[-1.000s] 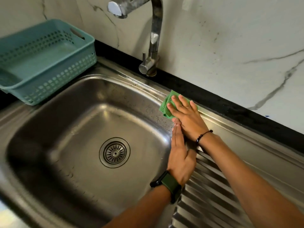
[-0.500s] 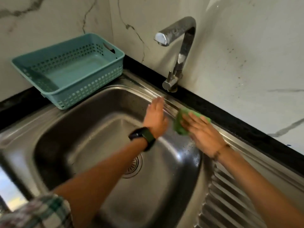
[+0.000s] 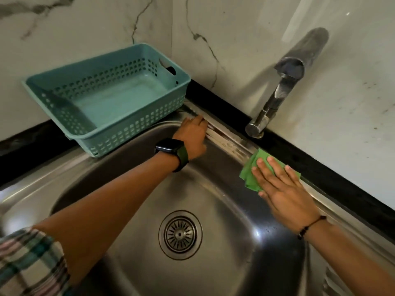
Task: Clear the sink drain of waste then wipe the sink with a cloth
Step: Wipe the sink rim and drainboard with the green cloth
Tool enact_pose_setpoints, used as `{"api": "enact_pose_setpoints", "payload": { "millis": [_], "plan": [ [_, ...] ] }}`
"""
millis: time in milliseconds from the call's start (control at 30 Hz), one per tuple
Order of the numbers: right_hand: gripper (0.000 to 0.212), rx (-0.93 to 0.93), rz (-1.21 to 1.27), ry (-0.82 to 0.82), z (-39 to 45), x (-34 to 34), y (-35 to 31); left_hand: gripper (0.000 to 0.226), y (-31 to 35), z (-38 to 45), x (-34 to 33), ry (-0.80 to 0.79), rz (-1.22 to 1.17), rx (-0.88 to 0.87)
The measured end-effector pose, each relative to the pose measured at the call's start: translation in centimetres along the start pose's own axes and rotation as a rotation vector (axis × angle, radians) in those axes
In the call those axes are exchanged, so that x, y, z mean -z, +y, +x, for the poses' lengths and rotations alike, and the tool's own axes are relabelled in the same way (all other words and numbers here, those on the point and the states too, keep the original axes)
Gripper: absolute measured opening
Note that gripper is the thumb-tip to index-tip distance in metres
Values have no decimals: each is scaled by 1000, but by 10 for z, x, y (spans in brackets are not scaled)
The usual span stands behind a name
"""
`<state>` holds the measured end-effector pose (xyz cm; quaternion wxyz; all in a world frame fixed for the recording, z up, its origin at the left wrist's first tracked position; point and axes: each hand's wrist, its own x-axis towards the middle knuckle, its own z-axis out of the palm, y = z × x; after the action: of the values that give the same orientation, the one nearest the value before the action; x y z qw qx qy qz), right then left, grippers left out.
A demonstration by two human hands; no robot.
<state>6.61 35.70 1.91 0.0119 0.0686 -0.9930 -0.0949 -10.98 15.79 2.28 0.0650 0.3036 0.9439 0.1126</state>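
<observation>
The right hand (image 3: 282,189) presses the green cloth (image 3: 251,174) flat-fingered on the sink (image 3: 213,189) rim; the left hand (image 3: 192,135) (fingers seemingly straight) touches the far rim.

I see the round slotted metal drain strainer (image 3: 180,234) with bare steel basin floor all around it, open to a reach from above. Beyond it, my left forearm (image 3: 119,193) crosses the basin; the teal perforated plastic basket (image 3: 136,133) blocks the far-left rim, the chrome faucet (image 3: 271,103) overhangs the far-right rim.
</observation>
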Motion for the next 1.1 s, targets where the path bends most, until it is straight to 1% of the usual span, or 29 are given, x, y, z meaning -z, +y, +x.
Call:
{"api": "enact_pose_setpoints", "payload": {
  "millis": [100,200,300,400,500,600,733,800,867,933,1033,1067,1100],
  "plan": [
    [60,-2,16,-4,38,-2,-22,74,-11,-15,6,-14,-59,-2],
    [64,7,22,-12,81,-4,-41,73,-29,-35,-1,-40,-40,3],
    [63,12,51,-8,134,-2,-65,71,-46,-49,-6,-65,9,57],
    [59,6,89,-17,176,4,-86,73,-51,-52,-7,-42,51,78],
    [55,-19,102,-32,198,8,-95,72,-46,-47,-5,-16,89,83],
    [56,-48,107,-55,208,10,-101,71,-42,-38,-3,-10,176,106],
    [56,-53,105,-56,206,14,-103,70,-39,-35,4,-52,232,109],
    [54,-48,112,-56,196,15,-99,64,-39,-35,9,-65,237,96],
    [52,-91,120,-52,174,13,-90,55,-39,-34,14,-73,228,87],
    [54,-173,113,-52,134,8,-80,49,-41,-35,18,-85,194,91],
    [66,-266,45,-14,62,0,-64,45,-43,-35,18,-74,153,79],
    [72,-284,21,-23,43,-3,-59,42,-45,-34,18,-65,135,76],
    [78,-295,-7,-67,31,-4,-56,40,-45,-34,18,-54,110,78]
  ]
}}
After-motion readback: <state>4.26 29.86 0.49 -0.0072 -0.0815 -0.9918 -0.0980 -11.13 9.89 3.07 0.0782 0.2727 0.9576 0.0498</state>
